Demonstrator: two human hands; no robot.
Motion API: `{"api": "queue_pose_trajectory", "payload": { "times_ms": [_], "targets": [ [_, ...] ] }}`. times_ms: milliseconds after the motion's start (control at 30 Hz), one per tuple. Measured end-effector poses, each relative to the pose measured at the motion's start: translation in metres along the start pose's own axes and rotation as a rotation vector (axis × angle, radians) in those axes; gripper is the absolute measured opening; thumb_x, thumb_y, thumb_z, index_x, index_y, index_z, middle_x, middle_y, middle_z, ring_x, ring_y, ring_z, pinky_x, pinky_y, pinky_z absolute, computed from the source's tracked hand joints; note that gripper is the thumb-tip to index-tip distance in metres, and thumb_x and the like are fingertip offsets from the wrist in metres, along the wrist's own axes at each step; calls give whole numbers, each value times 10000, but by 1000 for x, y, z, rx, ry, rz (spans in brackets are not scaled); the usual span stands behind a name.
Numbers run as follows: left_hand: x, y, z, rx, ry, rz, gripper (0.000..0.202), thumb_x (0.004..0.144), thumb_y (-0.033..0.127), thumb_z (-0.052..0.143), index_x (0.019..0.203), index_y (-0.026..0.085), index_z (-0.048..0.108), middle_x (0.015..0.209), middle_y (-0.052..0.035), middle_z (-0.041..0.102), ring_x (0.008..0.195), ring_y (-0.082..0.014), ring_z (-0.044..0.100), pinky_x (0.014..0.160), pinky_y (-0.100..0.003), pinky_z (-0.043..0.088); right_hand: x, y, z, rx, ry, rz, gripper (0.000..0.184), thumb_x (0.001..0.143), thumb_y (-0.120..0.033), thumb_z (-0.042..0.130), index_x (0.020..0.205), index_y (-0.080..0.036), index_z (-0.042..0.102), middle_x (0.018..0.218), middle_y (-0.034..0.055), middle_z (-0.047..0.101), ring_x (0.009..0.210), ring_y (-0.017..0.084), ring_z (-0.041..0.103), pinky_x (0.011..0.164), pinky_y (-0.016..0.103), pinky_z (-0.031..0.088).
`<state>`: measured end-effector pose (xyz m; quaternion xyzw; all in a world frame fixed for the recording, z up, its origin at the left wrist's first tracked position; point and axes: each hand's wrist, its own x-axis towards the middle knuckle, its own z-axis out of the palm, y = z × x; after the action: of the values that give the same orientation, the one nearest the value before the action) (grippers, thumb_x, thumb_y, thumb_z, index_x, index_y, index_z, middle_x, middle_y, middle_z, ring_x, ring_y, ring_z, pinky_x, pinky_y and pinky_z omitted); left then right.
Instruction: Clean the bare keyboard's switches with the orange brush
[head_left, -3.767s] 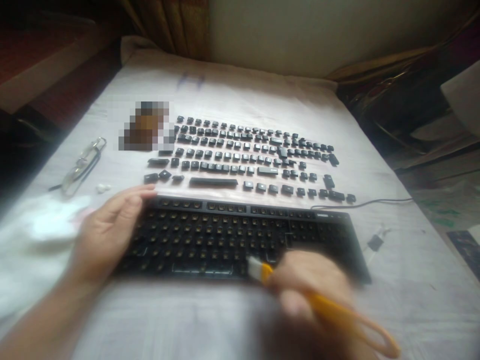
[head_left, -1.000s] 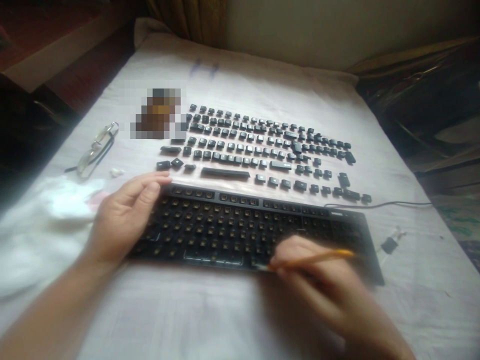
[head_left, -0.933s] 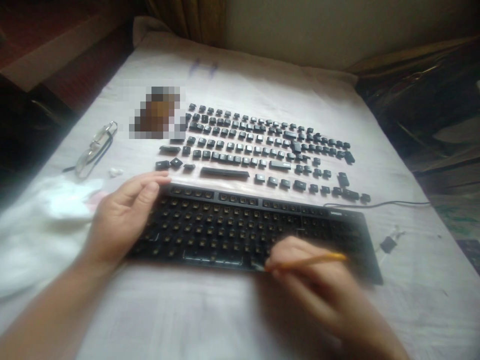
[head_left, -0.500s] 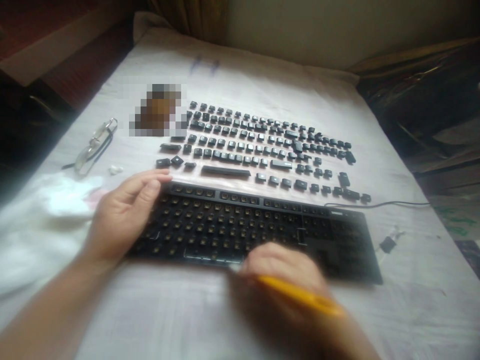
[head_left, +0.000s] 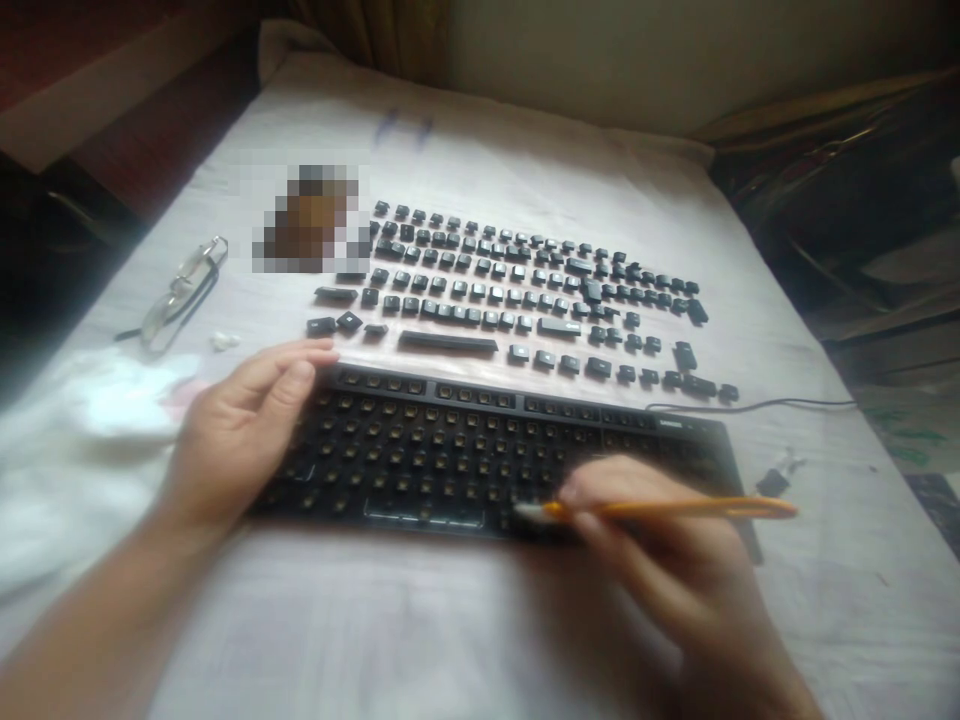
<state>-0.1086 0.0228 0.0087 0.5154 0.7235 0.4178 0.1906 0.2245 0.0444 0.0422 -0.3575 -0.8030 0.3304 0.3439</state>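
A black keyboard (head_left: pixel 420 438) stripped of its keycaps lies across the cloth, its bare switch posts and a wire bar along the lower row showing. My left hand (head_left: pixel 247 420) grips the keyboard's left end, thumb uppermost and fingertips at the back corner. Pinched in my right hand (head_left: pixel 637 520) is a brush (head_left: pixel 675 508) with an orange handle. Its pale bristle end, blurred, is down at the keyboard's lower row, right of the wire bar. Behind the keyboard, loose black keycaps (head_left: pixel 555 328) stand in rows, a long space bar (head_left: pixel 448 342) among them.
Eyeglasses (head_left: pixel 184 290) and small white bits (head_left: pixel 224 341) lie at the left, near a crumpled white cloth (head_left: pixel 97 440). A blurred-out patch (head_left: pixel 311 220) hides something behind them. The keyboard's cable (head_left: pixel 757 406) runs right, above a small dark object (head_left: pixel 772 482).
My right hand has moved right and slightly up with the brush, whose handle has swung from slanting downward to nearly level. My left hand stays on the keyboard's left end.
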Motion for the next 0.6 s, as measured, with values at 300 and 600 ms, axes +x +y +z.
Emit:
{"api": "queue_pose_trajectory", "payload": {
  "times_ms": [300, 600],
  "targets": [
    [0, -1, -1, 4, 1, 1, 361, 942, 563, 560, 1061, 300, 777, 1230, 13, 755, 1223, -214, 661, 1175, -381, 430, 6, -1, 4, -59, -95, -102, 193, 906, -39, 605, 964, -203, 687, 806, 40, 754, 699, 156, 742, 635, 228, 617],
    [0, -1, 1, -6, -1, -6, 344, 943, 560, 568, 1074, 318, 774, 1248, 25, 748, 1233, -204, 658, 1178, -363, 422, 8, -3, 22, -13, -91, -145, 140, 971, -132, 604, 899, -190, 709, 785, 46, 750, 662, 123, 726, 627, 178, 595]
  ]
}}
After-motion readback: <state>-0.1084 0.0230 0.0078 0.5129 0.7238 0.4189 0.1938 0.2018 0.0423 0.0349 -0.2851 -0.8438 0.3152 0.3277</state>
